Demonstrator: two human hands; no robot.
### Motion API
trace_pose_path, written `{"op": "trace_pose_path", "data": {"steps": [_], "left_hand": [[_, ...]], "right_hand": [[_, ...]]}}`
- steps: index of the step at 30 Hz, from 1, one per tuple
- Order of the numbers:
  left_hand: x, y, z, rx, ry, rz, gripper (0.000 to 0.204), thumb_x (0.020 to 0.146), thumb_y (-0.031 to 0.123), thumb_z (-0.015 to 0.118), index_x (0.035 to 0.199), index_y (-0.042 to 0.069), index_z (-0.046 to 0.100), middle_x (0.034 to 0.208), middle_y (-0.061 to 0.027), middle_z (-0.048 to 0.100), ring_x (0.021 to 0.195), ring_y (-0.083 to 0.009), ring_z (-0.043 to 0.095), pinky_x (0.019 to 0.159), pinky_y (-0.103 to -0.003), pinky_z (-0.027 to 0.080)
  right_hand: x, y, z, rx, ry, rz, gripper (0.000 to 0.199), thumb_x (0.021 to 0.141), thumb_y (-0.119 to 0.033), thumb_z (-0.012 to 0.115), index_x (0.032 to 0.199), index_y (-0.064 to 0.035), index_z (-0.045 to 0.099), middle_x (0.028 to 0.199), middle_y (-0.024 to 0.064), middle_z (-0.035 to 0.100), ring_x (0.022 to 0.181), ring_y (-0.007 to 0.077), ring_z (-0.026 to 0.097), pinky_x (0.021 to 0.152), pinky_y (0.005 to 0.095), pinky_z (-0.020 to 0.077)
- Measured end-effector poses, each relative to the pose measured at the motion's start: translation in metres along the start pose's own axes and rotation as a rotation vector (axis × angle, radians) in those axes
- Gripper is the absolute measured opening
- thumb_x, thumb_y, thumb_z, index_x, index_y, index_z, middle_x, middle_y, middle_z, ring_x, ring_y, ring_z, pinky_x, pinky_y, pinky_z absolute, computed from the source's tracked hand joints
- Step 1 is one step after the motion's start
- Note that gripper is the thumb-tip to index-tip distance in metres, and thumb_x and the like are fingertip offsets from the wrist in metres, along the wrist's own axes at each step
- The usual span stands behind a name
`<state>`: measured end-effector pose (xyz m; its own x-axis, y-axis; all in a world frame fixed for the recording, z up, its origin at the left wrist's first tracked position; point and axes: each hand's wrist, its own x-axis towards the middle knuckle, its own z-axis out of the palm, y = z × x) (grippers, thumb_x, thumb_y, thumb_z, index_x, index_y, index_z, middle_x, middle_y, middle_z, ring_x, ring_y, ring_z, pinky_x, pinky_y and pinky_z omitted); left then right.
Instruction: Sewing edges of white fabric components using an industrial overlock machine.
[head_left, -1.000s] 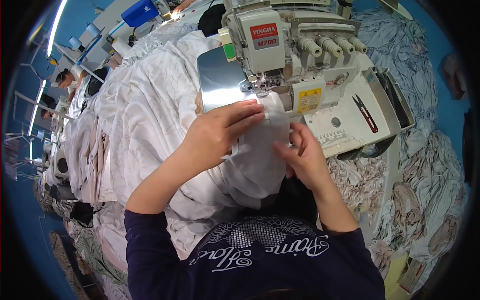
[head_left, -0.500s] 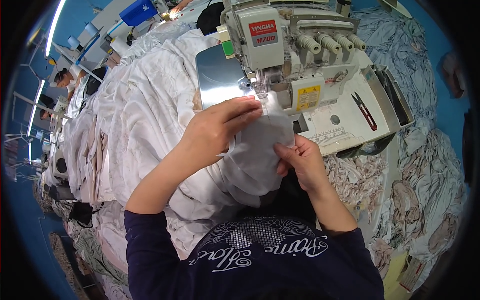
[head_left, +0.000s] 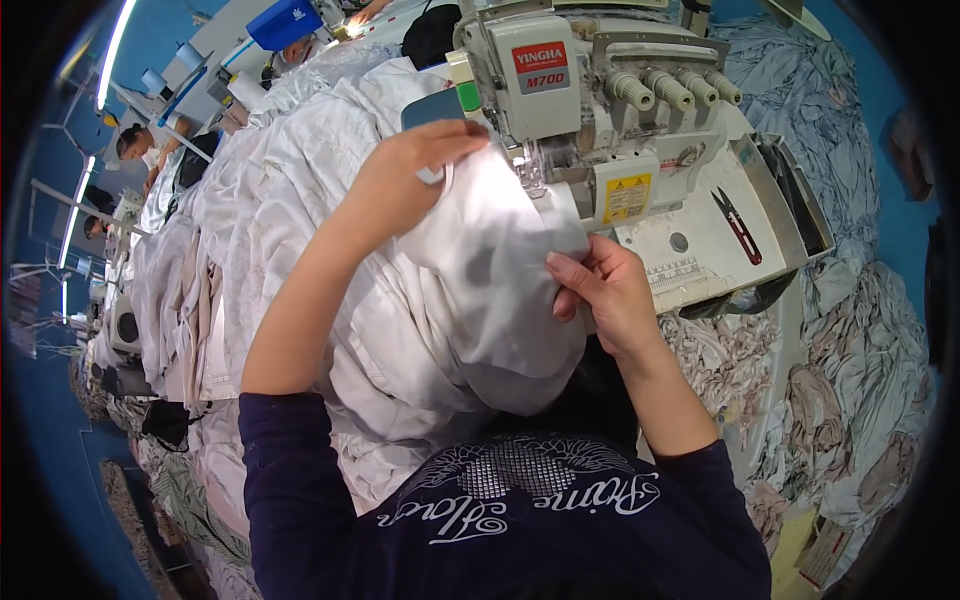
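White fabric [head_left: 490, 270] is spread in front of an overlock sewing machine [head_left: 590, 120], its far edge reaching the presser foot [head_left: 535, 175]. My left hand [head_left: 400, 180] is at the left of the presser foot, with fingers pressed together on the fabric's far edge; a bit of white shows beneath its palm. Lower down, my right hand [head_left: 610, 290] pinches the right edge of the cloth between thumb and fingers. The fabric covers much of the shiny plate [head_left: 428, 110] left of the needle area, and the fingertips of my left hand are partly lost in glare.
A large heap of white cloth [head_left: 290, 190] fills the left side. Thread snips [head_left: 738, 228] with a dark red handle lie on the machine's bed [head_left: 690, 265], beside a grey tray [head_left: 795, 195]. Crumpled pale cloth [head_left: 850, 370] lies at the right. Another person [head_left: 150, 145] sits far left.
My left hand has moved up and left, drawing the fabric over the plate. My right hand, still pinching the edge, has shifted slightly upward.
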<state>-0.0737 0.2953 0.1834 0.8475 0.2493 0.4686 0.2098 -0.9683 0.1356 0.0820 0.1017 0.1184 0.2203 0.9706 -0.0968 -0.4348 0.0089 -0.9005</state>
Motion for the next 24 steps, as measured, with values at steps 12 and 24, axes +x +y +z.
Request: {"op": "trace_pose_path", "data": {"steps": [12,24], "left_hand": [[0.016,-0.065,0.007,0.006,0.037,-0.250,0.042,0.070,-0.006,0.052,0.108,0.008,0.063,0.113,-0.0107,0.060,0.103,-0.0296,0.057,0.089,-0.032,0.046],[0.015,-0.090,0.024,-1.034,0.336,-0.889,0.045,0.076,0.009,0.066,0.120,0.011,0.055,0.094,-0.0054,0.062,0.086,-0.0151,0.058,0.069,-0.029,0.049]], "right_hand": [[0.009,-0.008,-0.005,0.000,-0.046,-0.014,0.015,0.085,-0.014,0.064,0.086,0.0008,0.059,0.067,0.0030,0.060,0.051,0.0075,0.056,0.047,0.0206,0.0457],[0.006,-0.003,0.007,-0.048,0.040,-0.038,0.011,0.087,-0.010,0.058,0.088,0.0008,0.058,0.062,0.0037,0.058,0.044,0.0071,0.050,0.043,0.0190,0.0411]]}}
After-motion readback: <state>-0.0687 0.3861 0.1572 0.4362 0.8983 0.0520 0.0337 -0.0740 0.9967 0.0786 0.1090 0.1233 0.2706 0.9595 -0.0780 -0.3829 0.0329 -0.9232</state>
